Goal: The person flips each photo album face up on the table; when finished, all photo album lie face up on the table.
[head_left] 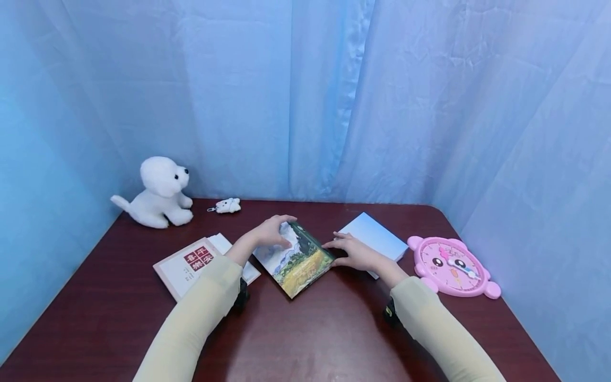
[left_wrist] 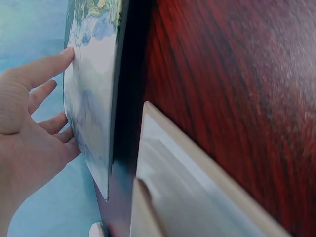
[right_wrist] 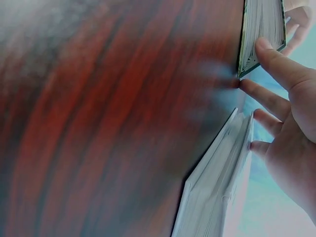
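Observation:
A book with a painted landscape cover (head_left: 305, 260) lies at the middle of the table. My left hand (head_left: 267, 233) holds its far left part, thumb on the cover and fingers at the edge; in the left wrist view the hand (left_wrist: 34, 118) spans the edge of the book (left_wrist: 94, 94). At its right corner is my right hand (head_left: 355, 252), fingers extended. The right wrist view has the thumb of that hand (right_wrist: 296, 108) against the page edges (right_wrist: 264, 24), the index fingertip by the lower corner, and other fingertips beside a pale blue book (right_wrist: 212, 187).
The pale blue book (head_left: 374, 236) lies to the right, near a pink clock (head_left: 451, 268). Left are a book with red characters (head_left: 183, 265) and a white item (head_left: 220, 243) partly beneath it. A white plush dog (head_left: 159, 196) and a small plush keychain (head_left: 227, 206) are at the back left.

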`<state>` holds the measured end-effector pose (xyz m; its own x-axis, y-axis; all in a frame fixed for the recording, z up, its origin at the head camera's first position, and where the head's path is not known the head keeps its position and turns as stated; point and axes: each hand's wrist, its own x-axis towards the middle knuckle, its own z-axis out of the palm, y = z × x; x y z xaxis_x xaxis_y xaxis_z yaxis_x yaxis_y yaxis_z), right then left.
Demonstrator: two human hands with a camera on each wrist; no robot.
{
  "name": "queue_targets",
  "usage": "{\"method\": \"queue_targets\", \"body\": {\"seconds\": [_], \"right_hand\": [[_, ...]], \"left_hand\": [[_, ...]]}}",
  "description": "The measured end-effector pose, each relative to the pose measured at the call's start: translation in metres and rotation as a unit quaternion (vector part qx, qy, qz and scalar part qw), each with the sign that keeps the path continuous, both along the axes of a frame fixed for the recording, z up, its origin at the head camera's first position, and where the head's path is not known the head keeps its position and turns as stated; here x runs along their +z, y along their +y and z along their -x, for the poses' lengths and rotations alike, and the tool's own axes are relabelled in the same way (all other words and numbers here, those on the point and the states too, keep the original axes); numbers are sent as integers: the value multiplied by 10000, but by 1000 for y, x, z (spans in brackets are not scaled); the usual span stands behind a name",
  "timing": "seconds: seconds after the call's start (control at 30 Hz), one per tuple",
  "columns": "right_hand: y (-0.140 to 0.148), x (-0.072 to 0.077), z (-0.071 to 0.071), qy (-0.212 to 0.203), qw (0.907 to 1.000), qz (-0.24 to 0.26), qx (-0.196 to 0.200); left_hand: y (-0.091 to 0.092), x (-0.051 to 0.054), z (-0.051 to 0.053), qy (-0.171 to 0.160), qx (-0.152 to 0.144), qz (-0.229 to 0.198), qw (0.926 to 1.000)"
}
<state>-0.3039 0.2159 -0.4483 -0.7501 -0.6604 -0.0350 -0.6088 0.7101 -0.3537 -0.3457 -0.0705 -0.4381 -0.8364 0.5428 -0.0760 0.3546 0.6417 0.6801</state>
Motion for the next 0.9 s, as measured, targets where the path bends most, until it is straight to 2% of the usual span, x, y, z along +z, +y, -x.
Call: {"method": "queue_targets", "body": {"seconds": [0.17,0.37,0.53,0.73,0.9], "right_hand": [[0,2,0,-116,9999,50,-17],[4,6,-3,-303,9989,364,-23],[6,9,-6,-183,9983,537,163],[7,14,-10,11,9972,691,289],[7,20,-14,-8,9953,897,352]], "left_hand": [[1,1,1,22,25,-86,10000],[1,5,0,182,117,-138,9997],[-1,9,-3,291,202,-194,9992],[-4,18,-9,659,342,-130,9972],[-7,25,-15,808,432,-210,9956]]}}
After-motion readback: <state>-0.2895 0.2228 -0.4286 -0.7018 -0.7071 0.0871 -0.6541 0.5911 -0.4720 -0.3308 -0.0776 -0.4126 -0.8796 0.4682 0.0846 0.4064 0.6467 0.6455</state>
